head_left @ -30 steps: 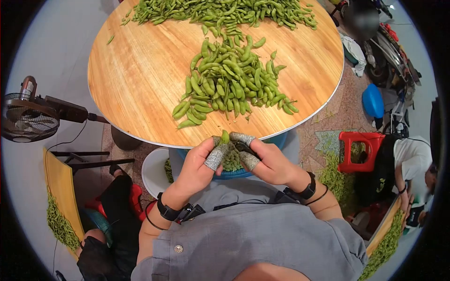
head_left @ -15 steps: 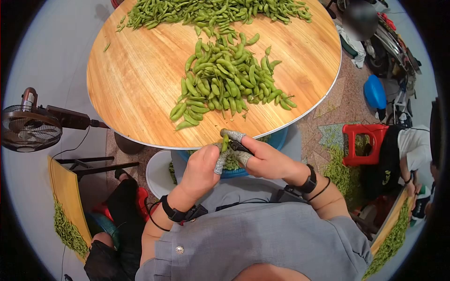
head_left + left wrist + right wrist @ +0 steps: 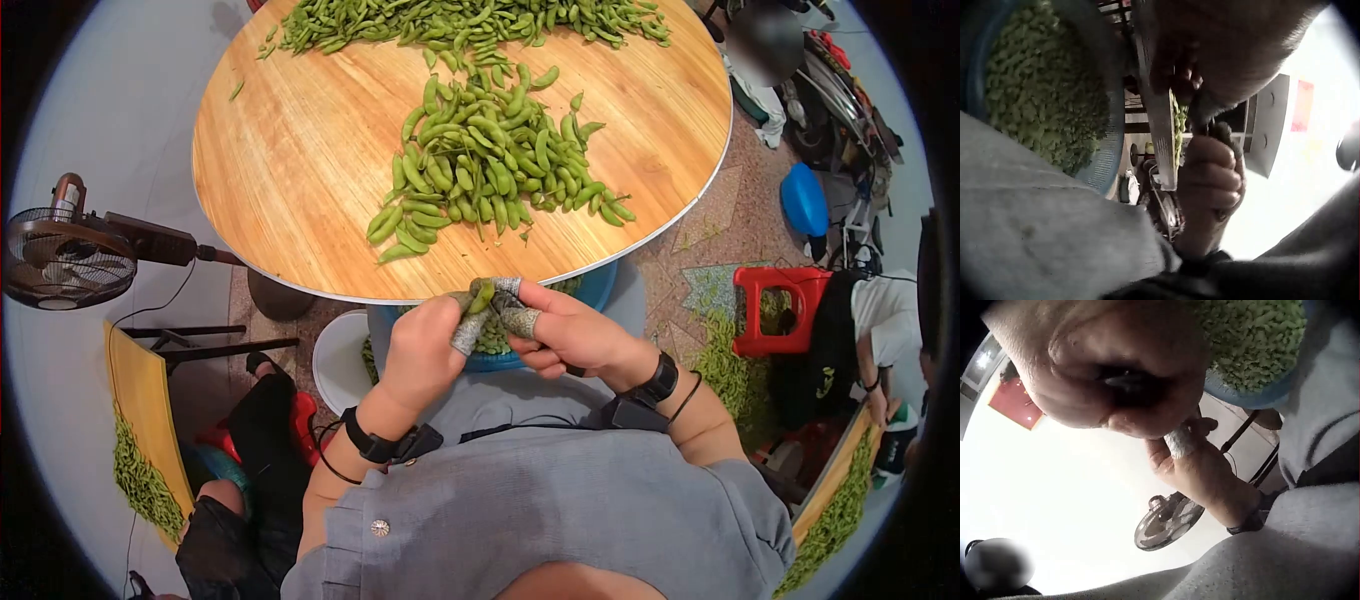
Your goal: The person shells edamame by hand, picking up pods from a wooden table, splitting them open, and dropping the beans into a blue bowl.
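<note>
A green soybean pod (image 3: 483, 297) stands between both hands, just off the table's near edge. My left hand (image 3: 418, 350) pinches it with thumb and fingertip in grey wraps. My right hand (image 3: 575, 338), also with wrapped thumb and forefinger, meets it from the other side. In the right wrist view its fingers curl round a slim black tool (image 3: 1127, 381), mostly hidden in the palm. Below the hands is a blue basket (image 3: 1107, 165) of shelled green beans (image 3: 1257, 344). A heap of whole pods (image 3: 490, 160) lies in front on the round wooden table (image 3: 300, 180).
More pods (image 3: 460, 25) cover the table's far side. A white bucket (image 3: 335, 360) stands on the left below the table, near a fan (image 3: 70, 250). On the right are a red stool (image 3: 745, 310), a blue basin (image 3: 803, 200) and a seated person (image 3: 880, 330); pods litter the floor.
The hands have drawn closer round the pod, which now tilts more. My right hand's fingers have curled further in. The whole head view has shifted slightly.
</note>
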### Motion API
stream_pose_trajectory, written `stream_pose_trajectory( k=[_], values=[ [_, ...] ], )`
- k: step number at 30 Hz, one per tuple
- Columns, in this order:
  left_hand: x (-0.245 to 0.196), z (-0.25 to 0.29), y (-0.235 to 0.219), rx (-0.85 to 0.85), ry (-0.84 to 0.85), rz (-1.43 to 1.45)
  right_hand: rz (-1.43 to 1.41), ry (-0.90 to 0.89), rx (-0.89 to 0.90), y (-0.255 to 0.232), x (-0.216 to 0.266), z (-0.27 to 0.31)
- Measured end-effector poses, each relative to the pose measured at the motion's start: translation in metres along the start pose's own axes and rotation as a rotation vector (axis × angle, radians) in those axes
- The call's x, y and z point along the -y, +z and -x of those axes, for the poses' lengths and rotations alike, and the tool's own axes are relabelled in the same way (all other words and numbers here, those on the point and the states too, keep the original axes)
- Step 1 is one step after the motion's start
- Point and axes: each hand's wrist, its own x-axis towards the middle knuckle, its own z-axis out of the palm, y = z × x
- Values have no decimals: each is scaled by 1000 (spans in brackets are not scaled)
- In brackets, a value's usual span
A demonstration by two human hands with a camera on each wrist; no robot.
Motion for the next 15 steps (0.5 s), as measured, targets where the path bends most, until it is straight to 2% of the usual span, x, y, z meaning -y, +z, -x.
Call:
stream_pose_trajectory(
  k=[2, 3, 5, 6, 8, 10, 12, 13, 14, 15],
  values=[
    [1, 2, 0, -107, 269, -319, 16, -40, 10, 3, -1, 2],
    [-1, 3, -1, -106, 271, -322, 30, -79, 15, 4, -2, 2],
    [-10, 2, -1, -56, -62, 230, 26, -100, 46, 0, -7, 2],
    [-9, 2, -1, -49, -60, 234, 25, -112, 76, -3, -10, 3],
    [-6, 3, -5, 122, -563, 1277, 107, -122, 61, -9, -10, 6],
    [-1, 6, -3, 176, -516, 1280, 195, -135, 52, -16, -17, 1],
    [-5, 8, -2, 248, -526, 866, 880, -821, -384, -23, -27, -10],
    [-7, 9, -2, 251, -527, 868, 925, -535, -486, -15, -14, 4],
    [-9, 9, -1, 348, -435, 743, 926, -535, -490, -15, -16, 0],
    [-10, 9, -1, 435, -342, 617, 1016, -651, -460, -17, -19, -7]
  ],
)
